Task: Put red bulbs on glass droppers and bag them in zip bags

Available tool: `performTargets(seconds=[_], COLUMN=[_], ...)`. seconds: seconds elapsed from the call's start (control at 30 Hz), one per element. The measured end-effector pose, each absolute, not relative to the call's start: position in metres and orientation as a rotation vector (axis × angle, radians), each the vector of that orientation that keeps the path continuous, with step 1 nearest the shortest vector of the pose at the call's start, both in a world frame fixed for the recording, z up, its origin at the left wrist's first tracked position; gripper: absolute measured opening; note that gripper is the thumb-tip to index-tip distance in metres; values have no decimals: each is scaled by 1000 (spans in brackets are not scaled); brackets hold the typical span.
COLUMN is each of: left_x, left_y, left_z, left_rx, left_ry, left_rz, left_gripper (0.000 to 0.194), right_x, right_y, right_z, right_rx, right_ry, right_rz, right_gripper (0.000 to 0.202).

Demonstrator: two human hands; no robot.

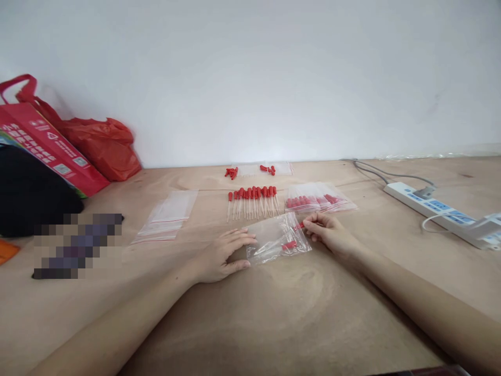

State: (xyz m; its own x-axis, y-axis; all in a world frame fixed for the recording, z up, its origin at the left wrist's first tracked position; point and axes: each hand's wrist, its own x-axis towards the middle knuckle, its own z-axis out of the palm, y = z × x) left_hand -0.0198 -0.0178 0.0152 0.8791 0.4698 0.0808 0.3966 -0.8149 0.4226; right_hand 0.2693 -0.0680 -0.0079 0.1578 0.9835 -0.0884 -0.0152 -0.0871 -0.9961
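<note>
A clear zip bag (pixel 266 241) lies in front of me with one red-bulbed dropper (pixel 289 245) inside near its right end. My left hand (pixel 229 254) rests on the table, fingers stretched out over the bag's left edge and thumb apart. At the bag's right end, my right hand (pixel 323 232) pinches the red bulb of another dropper (pixel 300 225); its thin stem is hard to make out against the plastic. Just beyond the bag stands a row of several glass droppers (pixel 252 194) with red rubber bulbs, laid side by side.
Flat zip bags (pixel 168 214) lie on the left, and bags holding red-bulbed droppers (pixel 313 197) on the right. More red bulbs (pixel 231 172) are near the wall. A power strip (pixel 434 209) with cables is at right; red bags (pixel 105 146) and a blurred dark object (pixel 78 250) are at left.
</note>
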Motion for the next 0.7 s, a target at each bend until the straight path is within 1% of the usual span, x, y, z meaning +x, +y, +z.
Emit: performTargets(seconds=[0.13, 0.47, 0.57, 0.7], left_x=[-21, -19, -19, -19], left_y=[-17, -18, -17, -17], left_z=[13, 15, 14, 14], left_rx=[2648, 2643, 2651, 2668], left_ry=[641, 636, 625, 607], left_rz=[250, 262, 264, 268], left_gripper=[42, 41, 39, 36], right_x=[268, 267, 266, 266], right_y=[-69, -65, -66, -70], right_z=[-11, -18, -14, -9], right_rx=[-1420, -1487, -1478, -1262], right_ry=[-1413, -1687, -1753, -1895], right_rz=[1015, 793, 787, 828], right_gripper=[31, 37, 33, 19])
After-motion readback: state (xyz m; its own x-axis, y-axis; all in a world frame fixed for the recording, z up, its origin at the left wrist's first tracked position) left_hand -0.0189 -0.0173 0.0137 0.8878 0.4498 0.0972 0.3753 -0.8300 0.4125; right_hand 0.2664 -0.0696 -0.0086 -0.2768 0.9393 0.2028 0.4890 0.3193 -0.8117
